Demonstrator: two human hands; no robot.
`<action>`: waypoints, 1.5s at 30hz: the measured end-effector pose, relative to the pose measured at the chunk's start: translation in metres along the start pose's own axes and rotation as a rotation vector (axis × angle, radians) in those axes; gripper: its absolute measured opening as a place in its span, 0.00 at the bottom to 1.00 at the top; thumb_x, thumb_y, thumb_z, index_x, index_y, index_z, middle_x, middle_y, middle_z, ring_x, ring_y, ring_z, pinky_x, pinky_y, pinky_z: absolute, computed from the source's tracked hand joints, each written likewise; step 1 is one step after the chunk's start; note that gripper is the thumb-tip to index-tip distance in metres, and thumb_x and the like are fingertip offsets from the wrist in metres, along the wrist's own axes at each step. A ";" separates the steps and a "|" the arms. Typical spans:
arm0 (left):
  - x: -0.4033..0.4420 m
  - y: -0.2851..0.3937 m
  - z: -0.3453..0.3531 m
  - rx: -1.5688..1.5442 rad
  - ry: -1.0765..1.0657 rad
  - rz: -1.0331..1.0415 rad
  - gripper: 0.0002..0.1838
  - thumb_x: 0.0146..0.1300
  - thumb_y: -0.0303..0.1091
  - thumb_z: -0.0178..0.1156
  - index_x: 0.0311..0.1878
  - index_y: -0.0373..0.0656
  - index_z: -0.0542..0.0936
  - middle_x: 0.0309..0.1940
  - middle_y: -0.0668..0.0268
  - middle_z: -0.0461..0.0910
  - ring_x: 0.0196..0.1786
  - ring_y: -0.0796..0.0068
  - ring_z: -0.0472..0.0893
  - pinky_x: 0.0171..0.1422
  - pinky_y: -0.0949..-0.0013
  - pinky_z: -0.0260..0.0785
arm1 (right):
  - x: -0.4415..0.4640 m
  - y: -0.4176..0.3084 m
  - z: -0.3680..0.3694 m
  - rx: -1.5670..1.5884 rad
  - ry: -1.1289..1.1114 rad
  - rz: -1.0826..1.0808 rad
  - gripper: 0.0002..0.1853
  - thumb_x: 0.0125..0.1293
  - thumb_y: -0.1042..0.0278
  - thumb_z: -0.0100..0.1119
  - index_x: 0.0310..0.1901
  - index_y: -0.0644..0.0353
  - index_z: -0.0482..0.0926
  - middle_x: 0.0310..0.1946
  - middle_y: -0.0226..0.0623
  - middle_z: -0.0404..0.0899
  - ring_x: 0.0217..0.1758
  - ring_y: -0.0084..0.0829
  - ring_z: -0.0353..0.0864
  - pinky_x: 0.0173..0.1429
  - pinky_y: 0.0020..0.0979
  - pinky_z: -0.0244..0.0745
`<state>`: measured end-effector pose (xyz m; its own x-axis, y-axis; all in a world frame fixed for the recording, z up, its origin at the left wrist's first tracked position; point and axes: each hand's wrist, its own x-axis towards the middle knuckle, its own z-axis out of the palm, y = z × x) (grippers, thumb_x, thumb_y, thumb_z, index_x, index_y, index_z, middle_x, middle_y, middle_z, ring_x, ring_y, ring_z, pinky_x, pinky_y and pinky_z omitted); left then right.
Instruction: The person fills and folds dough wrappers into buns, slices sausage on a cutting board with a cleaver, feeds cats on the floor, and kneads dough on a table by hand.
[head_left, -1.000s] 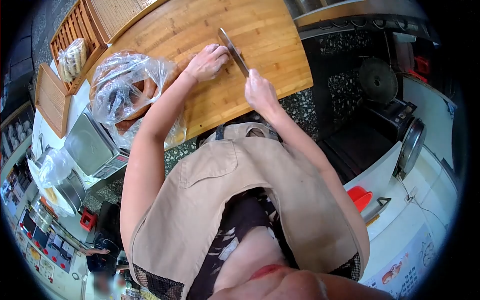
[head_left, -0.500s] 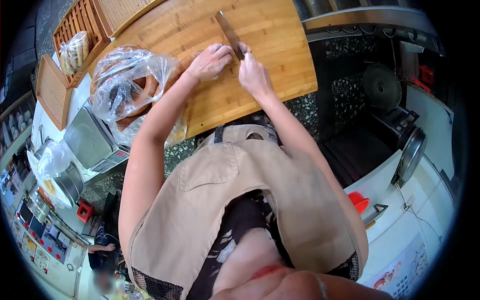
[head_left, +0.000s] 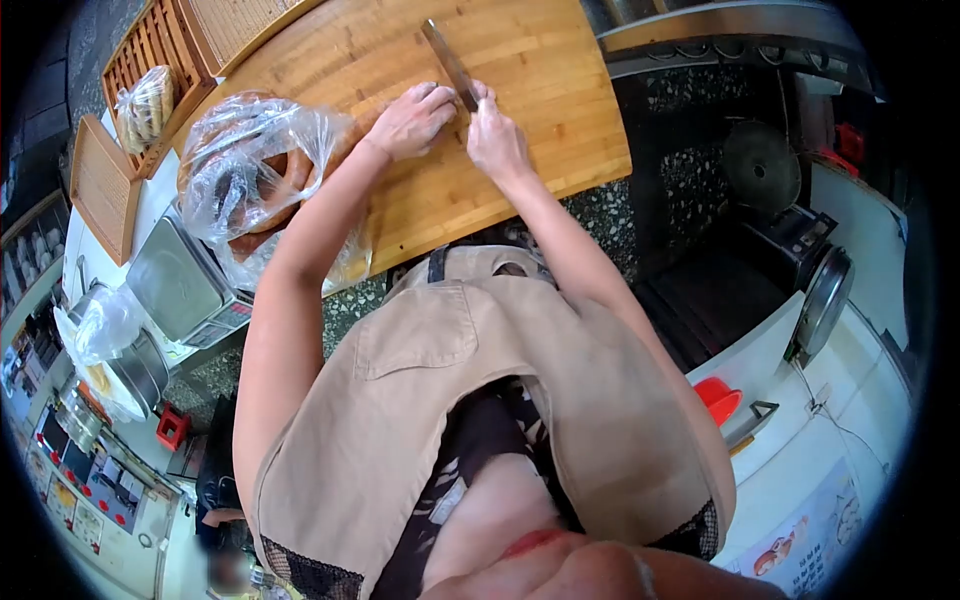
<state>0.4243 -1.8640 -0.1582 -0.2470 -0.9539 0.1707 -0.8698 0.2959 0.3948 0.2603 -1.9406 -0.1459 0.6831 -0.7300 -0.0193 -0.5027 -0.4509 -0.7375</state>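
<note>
Left hand [head_left: 415,122]: laid palm down over the near part of a sausage [head_left: 363,122]; fingers bent and drawn together; whether anything is pinched beneath them cannot be told, the underside being hidden.

Right hand [head_left: 496,140]: closed around the handle end of a knife [head_left: 448,60], fingers wrapped.

Knife: held just beside the left fingertips, its blade slanted beyond both hands and toward the left.

Sausage: extended from beneath the left hand toward the bag at its left.

Board [head_left: 560,125]: wooden, set under both hands and spread well to the right of the right hand.

Bag [head_left: 235,185]: clear plastic, placed left of the left hand; more brown sausages, curved, are contained in it.

Scale [head_left: 178,285]: metal-topped, stationed left of the left hand and nearer the body, next to the bag.

Small bag [head_left: 147,110]: filled with pale pieces, set far left of the left hand, on a slatted tray [head_left: 150,45].

Woven tray [head_left: 105,195]: placed farther left of the left hand, past the bag.

Apron [head_left: 415,335]: beige, worn below the hands, with one pocket shown.
</note>
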 end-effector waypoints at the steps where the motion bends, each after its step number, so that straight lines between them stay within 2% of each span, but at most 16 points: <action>1: 0.000 -0.002 0.002 0.006 0.025 -0.013 0.14 0.46 0.29 0.60 0.38 0.40 0.75 0.46 0.60 0.71 0.48 0.59 0.71 0.54 0.63 0.67 | -0.006 -0.012 -0.015 -0.075 -0.081 0.054 0.08 0.64 0.68 0.46 0.39 0.65 0.66 0.25 0.59 0.77 0.31 0.59 0.78 0.37 0.54 0.71; 3: -0.001 0.000 0.004 0.001 0.050 -0.021 0.13 0.46 0.29 0.59 0.38 0.40 0.75 0.46 0.60 0.72 0.47 0.60 0.72 0.53 0.64 0.68 | -0.025 -0.034 -0.043 -0.135 -0.214 0.150 0.08 0.64 0.68 0.47 0.39 0.65 0.66 0.25 0.60 0.77 0.32 0.59 0.78 0.38 0.54 0.71; 8: -0.002 0.001 0.002 -0.024 0.014 -0.056 0.13 0.46 0.30 0.60 0.38 0.41 0.75 0.45 0.60 0.71 0.46 0.60 0.72 0.53 0.64 0.68 | -0.046 -0.037 -0.052 -0.145 -0.308 0.265 0.08 0.64 0.68 0.48 0.37 0.65 0.66 0.27 0.60 0.77 0.35 0.59 0.78 0.41 0.54 0.71; 12: -0.005 0.004 0.008 -0.004 0.078 -0.061 0.12 0.48 0.30 0.59 0.38 0.41 0.75 0.45 0.61 0.71 0.46 0.60 0.72 0.53 0.64 0.68 | -0.014 -0.010 0.006 -0.094 -0.169 0.218 0.08 0.62 0.69 0.47 0.38 0.65 0.66 0.27 0.60 0.77 0.34 0.60 0.78 0.40 0.54 0.72; 16: -0.008 0.002 0.000 0.032 0.045 -0.001 0.12 0.50 0.31 0.59 0.40 0.43 0.75 0.46 0.63 0.72 0.48 0.62 0.72 0.54 0.64 0.67 | -0.002 -0.013 -0.002 -0.057 -0.129 0.174 0.08 0.62 0.69 0.47 0.37 0.66 0.66 0.26 0.60 0.77 0.32 0.60 0.78 0.39 0.54 0.72; 18: -0.009 0.001 -0.003 0.050 0.045 -0.054 0.12 0.50 0.31 0.59 0.40 0.43 0.75 0.47 0.63 0.71 0.49 0.61 0.72 0.55 0.63 0.66 | -0.007 -0.019 -0.018 -0.084 -0.119 0.149 0.08 0.62 0.69 0.47 0.37 0.66 0.66 0.25 0.60 0.77 0.32 0.60 0.78 0.39 0.54 0.72; 20: -0.009 0.001 -0.004 0.042 0.031 -0.052 0.12 0.50 0.31 0.59 0.40 0.43 0.75 0.48 0.63 0.71 0.50 0.61 0.71 0.55 0.63 0.65 | -0.027 -0.033 -0.040 -0.117 -0.246 0.128 0.08 0.63 0.69 0.46 0.37 0.66 0.66 0.26 0.60 0.77 0.32 0.60 0.78 0.39 0.54 0.72; 24: -0.009 0.000 -0.003 0.031 0.018 -0.056 0.13 0.49 0.31 0.59 0.40 0.43 0.75 0.49 0.64 0.71 0.50 0.61 0.71 0.55 0.62 0.65 | -0.049 -0.038 -0.047 -0.136 -0.268 0.235 0.09 0.63 0.67 0.49 0.37 0.66 0.67 0.24 0.60 0.75 0.33 0.61 0.76 0.37 0.54 0.70; 26: -0.010 -0.001 0.000 0.029 0.045 -0.059 0.13 0.49 0.31 0.59 0.40 0.43 0.75 0.49 0.64 0.71 0.50 0.61 0.71 0.55 0.62 0.65 | -0.040 -0.040 -0.037 -0.154 -0.313 0.273 0.10 0.64 0.67 0.47 0.38 0.67 0.67 0.27 0.61 0.77 0.34 0.60 0.78 0.41 0.54 0.71; 31: -0.010 -0.001 0.002 0.034 -0.006 -0.077 0.17 0.47 0.30 0.60 0.43 0.42 0.75 0.50 0.63 0.71 0.52 0.60 0.71 0.57 0.61 0.65 | 0.000 -0.015 0.017 -0.045 -0.143 0.237 0.09 0.64 0.67 0.47 0.38 0.66 0.67 0.28 0.61 0.77 0.35 0.59 0.78 0.40 0.54 0.71; 34: -0.013 0.004 0.000 0.083 0.008 -0.062 0.11 0.53 0.31 0.55 0.41 0.46 0.74 0.50 0.64 0.71 0.53 0.62 0.71 0.56 0.60 0.65 | 0.002 -0.012 0.009 -0.069 -0.112 0.159 0.09 0.64 0.68 0.47 0.38 0.65 0.67 0.28 0.60 0.77 0.34 0.59 0.78 0.39 0.54 0.72; 36: -0.013 0.004 0.003 0.202 0.118 -0.148 0.09 0.56 0.31 0.52 0.41 0.49 0.74 0.51 0.65 0.70 0.53 0.62 0.71 0.55 0.58 0.65 | -0.006 -0.014 -0.001 -0.135 -0.100 0.152 0.08 0.63 0.69 0.47 0.37 0.65 0.67 0.27 0.59 0.77 0.33 0.58 0.78 0.38 0.53 0.72; 40: -0.015 0.001 0.002 0.318 0.035 -0.224 0.09 0.56 0.32 0.51 0.41 0.51 0.73 0.49 0.66 0.71 0.50 0.64 0.73 0.51 0.60 0.66 | -0.033 -0.012 -0.026 -0.114 -0.097 0.029 0.07 0.62 0.69 0.49 0.39 0.63 0.68 0.26 0.57 0.78 0.31 0.56 0.78 0.35 0.52 0.73; 42: -0.015 -0.008 -0.004 0.453 0.148 -0.341 0.09 0.55 0.33 0.52 0.42 0.52 0.73 0.47 0.69 0.71 0.47 0.66 0.73 0.46 0.62 0.66 | -0.047 -0.008 -0.034 -0.018 0.038 -0.035 0.09 0.63 0.68 0.49 0.42 0.62 0.70 0.26 0.56 0.78 0.30 0.57 0.78 0.35 0.52 0.73; 43: -0.011 -0.006 -0.016 0.505 0.184 -0.372 0.10 0.55 0.33 0.52 0.42 0.53 0.73 0.45 0.70 0.72 0.45 0.68 0.73 0.44 0.64 0.66 | -0.051 -0.015 -0.045 -0.059 -0.016 0.102 0.10 0.64 0.67 0.49 0.43 0.63 0.70 0.27 0.57 0.78 0.31 0.57 0.78 0.35 0.52 0.73; 45: -0.012 -0.017 -0.012 0.512 0.170 -0.451 0.10 0.55 0.32 0.52 0.42 0.53 0.73 0.46 0.70 0.72 0.46 0.68 0.73 0.45 0.64 0.66 | -0.056 -0.009 -0.055 -0.052 0.031 0.122 0.10 0.64 0.67 0.48 0.43 0.64 0.70 0.27 0.57 0.77 0.31 0.58 0.78 0.35 0.52 0.73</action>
<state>0.4468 -1.8566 -0.1561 0.2187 -0.9444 0.2454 -0.9737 -0.2275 -0.0077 0.1971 -1.9239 -0.1010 0.5987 -0.7964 -0.0855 -0.6084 -0.3829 -0.6951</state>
